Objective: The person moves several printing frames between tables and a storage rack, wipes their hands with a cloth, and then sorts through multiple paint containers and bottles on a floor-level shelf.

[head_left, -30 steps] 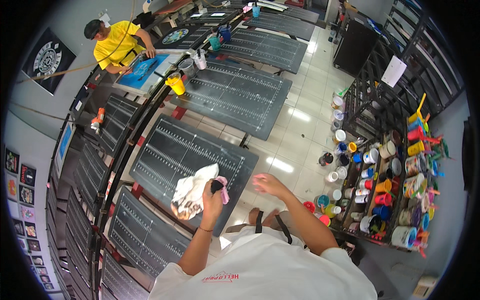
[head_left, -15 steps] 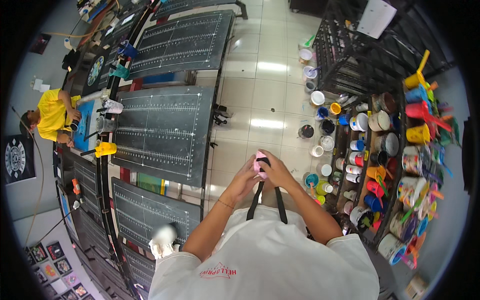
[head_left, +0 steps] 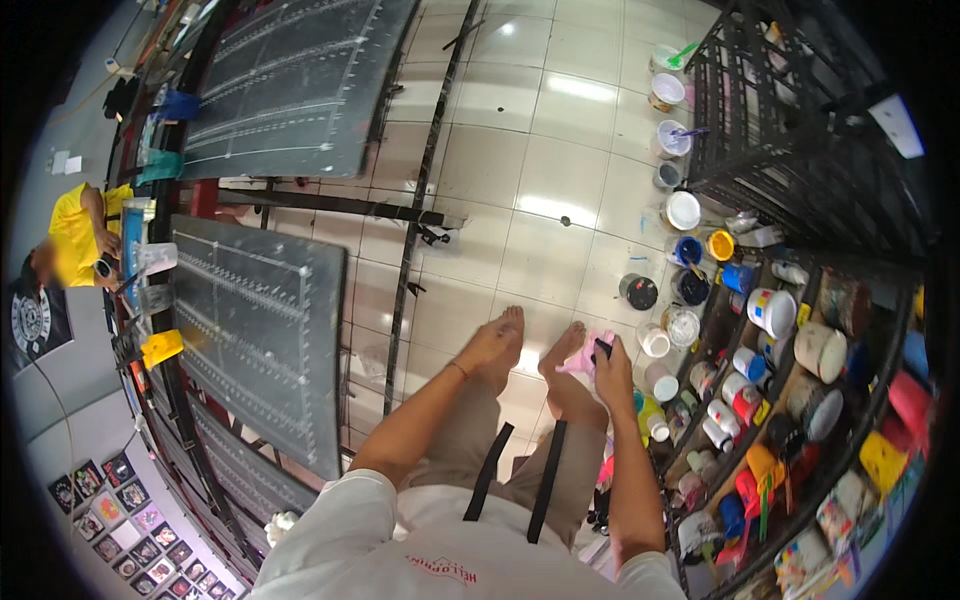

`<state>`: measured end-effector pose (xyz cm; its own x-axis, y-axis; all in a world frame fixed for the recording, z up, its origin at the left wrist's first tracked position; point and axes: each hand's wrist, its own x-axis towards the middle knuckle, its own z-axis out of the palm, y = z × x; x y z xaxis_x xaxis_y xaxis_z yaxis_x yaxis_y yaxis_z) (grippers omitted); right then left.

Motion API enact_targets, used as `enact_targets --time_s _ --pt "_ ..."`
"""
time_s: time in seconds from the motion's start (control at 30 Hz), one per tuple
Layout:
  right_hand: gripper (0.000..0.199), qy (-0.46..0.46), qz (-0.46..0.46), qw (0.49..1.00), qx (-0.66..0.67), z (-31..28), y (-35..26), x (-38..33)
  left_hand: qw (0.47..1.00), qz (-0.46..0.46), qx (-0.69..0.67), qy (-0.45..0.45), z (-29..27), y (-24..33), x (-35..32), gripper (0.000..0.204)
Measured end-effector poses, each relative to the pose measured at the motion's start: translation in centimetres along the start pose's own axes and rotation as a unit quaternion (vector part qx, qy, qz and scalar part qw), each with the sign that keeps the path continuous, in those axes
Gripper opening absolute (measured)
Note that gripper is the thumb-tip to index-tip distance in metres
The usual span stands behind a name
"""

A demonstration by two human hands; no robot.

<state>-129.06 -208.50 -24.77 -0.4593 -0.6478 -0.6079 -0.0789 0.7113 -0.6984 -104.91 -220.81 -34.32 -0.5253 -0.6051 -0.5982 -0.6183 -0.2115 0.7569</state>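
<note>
1. the crumpled pink cloth hangs over the pale tiled floor, near the tubs.
2. the right hand has its fingers closed round the cloth and a small black object; if that grip loosened, either could drop.
3. the left hand looks empty; whether its fingers are spread or curled, i cannot tell.
4. just right stands a small white round tub; a low swing could tip it or smear the cloth.
5. well to the left lies a dark grey flat bench with white ruled markings.
</note>
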Motion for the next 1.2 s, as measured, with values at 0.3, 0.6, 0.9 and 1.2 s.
enact_targets --time_s 0.3,0.6,0.9,1.2 --pt "0.058 0.011 0.087 0.996 -0.022 7.5 11.8 16.8 0.981 0.01 0.136 0.138 -8.1 -13.4 19.6 0.032" --pt "0.046 0.007 -0.395 0.914 -0.09 6.6 8.4 32.5 0.901 0.152 -0.305 -0.269 7.5 0.0 32.2 0.057" --pt "0.071 0.045 -0.282 0.918 -0.276 0.4 9.3 27.5 0.935 0.147 -0.291 -0.138 14.1 1.0 37.3 0.035" --pt "0.042 0.102 -0.077 0.992 0.017 -8.7 17.6 11.8 0.963 0.191 -0.136 -0.135 19.8 -4.1 44.9 0.051"
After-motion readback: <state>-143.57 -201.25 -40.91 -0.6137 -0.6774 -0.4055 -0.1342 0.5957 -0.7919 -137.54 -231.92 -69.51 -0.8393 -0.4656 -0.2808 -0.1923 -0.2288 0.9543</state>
